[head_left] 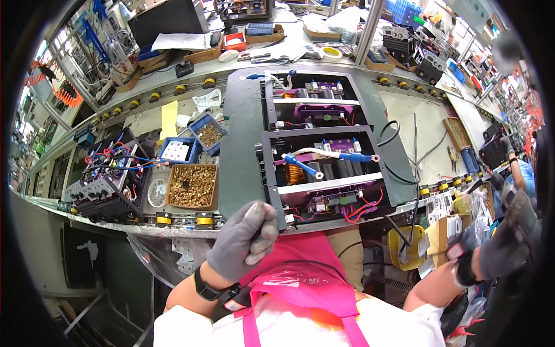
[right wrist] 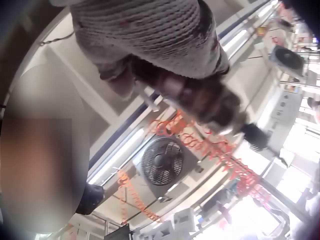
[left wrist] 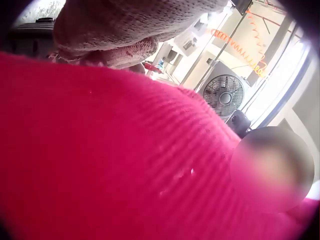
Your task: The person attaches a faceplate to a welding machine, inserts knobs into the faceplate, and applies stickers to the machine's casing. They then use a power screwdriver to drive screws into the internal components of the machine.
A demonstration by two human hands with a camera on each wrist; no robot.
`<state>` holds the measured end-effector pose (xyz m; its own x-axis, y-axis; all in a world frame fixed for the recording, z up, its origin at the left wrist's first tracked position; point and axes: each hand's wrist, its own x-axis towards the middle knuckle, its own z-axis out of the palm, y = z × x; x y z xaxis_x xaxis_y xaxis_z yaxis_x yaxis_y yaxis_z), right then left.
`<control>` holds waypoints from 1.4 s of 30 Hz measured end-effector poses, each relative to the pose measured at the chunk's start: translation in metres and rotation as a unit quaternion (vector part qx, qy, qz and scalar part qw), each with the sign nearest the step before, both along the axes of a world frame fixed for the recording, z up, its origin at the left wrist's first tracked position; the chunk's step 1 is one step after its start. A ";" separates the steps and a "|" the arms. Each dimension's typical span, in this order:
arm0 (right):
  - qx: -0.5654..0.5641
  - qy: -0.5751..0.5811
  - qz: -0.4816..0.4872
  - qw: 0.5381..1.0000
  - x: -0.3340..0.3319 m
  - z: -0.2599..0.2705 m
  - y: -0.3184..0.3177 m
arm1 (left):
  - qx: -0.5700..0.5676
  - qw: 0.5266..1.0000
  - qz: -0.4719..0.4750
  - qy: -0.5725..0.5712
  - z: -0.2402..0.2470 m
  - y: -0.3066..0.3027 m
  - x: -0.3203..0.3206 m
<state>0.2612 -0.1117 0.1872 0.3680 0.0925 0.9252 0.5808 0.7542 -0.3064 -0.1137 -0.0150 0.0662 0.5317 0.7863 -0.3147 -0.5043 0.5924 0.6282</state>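
In the head view my gloved left hand [head_left: 243,237] is at the near edge of the green board [head_left: 240,156], fingers curled, with nothing visible in them. Beside it lies a black-framed unit [head_left: 324,191] with a white cable [head_left: 318,151] ending in blue-sleeved ring terminals; a similar unit [head_left: 315,122] sits behind. Far to the right, my gloved right hand [head_left: 504,251] grips a dark power tool [head_left: 520,211], blurred. The right wrist view shows that hand [right wrist: 145,35] round the tool [right wrist: 200,97]. Pink cloth fills most of the left wrist view, below the left glove [left wrist: 125,25].
Left of the board are a box of brass-coloured fasteners [head_left: 192,186], blue bins [head_left: 179,150] and a wired unit [head_left: 110,173]. Black cables [head_left: 399,173] run down on the right near a yellow container [head_left: 404,248]. Another person [head_left: 523,173] is at far right.
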 end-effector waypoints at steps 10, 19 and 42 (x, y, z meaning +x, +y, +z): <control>-0.195 -0.071 0.642 0.738 -0.125 0.011 0.107 | 0.008 0.988 0.017 -0.156 -0.006 0.018 0.007; -0.160 -0.030 0.644 0.748 -0.193 -0.028 0.147 | -0.036 0.968 0.024 -0.247 -0.006 0.026 0.001; -0.225 -0.025 0.623 0.749 -0.196 -0.035 0.139 | 0.018 0.988 0.079 -0.135 -0.007 0.026 0.003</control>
<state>0.0656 0.0276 0.1525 -0.2971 0.6420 0.7068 -0.4693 0.5465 -0.6936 -0.1111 0.0115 0.0588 0.4621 0.8744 -0.1481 -0.7405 0.4723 0.4781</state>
